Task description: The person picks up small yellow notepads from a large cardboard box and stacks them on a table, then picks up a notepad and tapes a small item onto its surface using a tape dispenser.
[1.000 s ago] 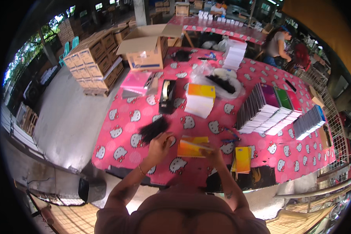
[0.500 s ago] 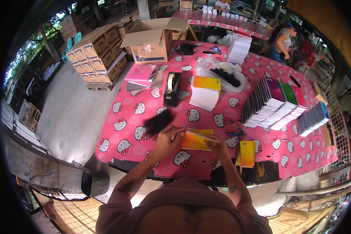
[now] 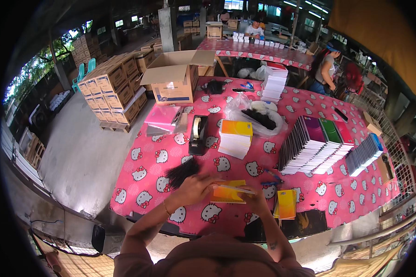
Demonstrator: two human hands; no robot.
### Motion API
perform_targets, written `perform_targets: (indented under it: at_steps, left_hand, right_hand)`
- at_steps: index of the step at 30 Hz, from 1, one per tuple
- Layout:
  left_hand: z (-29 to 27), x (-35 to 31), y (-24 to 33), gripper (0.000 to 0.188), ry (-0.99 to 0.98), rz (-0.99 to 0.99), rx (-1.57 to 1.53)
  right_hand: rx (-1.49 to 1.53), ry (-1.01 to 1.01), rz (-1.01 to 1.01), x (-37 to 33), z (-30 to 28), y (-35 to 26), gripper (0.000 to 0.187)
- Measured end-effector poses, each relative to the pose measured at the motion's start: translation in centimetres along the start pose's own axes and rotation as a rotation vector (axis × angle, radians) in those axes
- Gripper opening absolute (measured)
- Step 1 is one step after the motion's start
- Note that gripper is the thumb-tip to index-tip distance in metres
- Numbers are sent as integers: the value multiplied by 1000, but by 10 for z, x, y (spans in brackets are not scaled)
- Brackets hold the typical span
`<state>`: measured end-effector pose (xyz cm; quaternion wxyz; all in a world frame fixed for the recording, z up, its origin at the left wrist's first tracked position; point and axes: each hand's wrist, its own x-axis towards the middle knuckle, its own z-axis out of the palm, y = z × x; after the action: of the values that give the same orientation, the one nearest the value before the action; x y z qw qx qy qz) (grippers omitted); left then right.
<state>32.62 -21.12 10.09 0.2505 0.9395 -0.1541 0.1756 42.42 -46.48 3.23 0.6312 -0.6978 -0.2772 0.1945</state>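
My right hand [image 3: 255, 198] grips a small yellow-orange notebook [image 3: 227, 195] by its right end, close to the table's front edge. The notebook is tilted, with the white edge of its pages upward and a row of binding along its near side. At the left end of the notebook, my left hand [image 3: 198, 189] has its fingers pressed together; whatever they pinch is too small to make out. Just beyond that hand lies a bundle of thin black binding coils [image 3: 182, 172]. Right of my right hand are several yellow notebooks [image 3: 286, 204].
The pink patterned table [image 3: 235, 217] holds a stack of yellow-topped notepads [image 3: 235, 138], a black tape dispenser [image 3: 198, 135], pink covers [image 3: 163, 115], blue-handled pliers [image 3: 272, 179] and tall spiral notebook stacks [image 3: 309, 145]. Behind stands an open carton [image 3: 173, 90]. A co-worker [image 3: 327, 71] stands far right.
The view has tilted up, so the table appears lower. My left hand has turned flatter at the notebook's left end. My right hand still holds the notebook.
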Motion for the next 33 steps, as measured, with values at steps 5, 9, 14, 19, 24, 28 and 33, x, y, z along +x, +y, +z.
perform_targets:
  at_steps: [5, 9, 14, 19, 24, 28, 33]
  left_hand:
    - [0, 8, 12, 50, -141, -152, 74]
    - [24, 4, 49, 73, -32, -104, 503]
    - [40, 5, 50, 88, 67, -104, 529]
    - [44, -8, 59, 89, -67, 44, 468]
    - [-1, 40, 46, 95, 140, -25, 716]
    - [27, 0, 66, 83, -7, 21, 501]
    - [12, 25, 63, 88, 51, 33, 574]
  right_hand:
    - [-40, 5, -52, -3, -1, -9, 28]
    - [48, 168, -28, -8, 11, -13, 28]
    - [25, 196, -59, -10, 19, -34, 30]
    - [162, 257, -1, -11, 17, -48, 31]
    - [253, 220, -12, -7, 24, -67, 31]
    - [155, 240, -116, -4, 16, -55, 31]
    - [382, 215, -60, -14, 25, -81, 33]
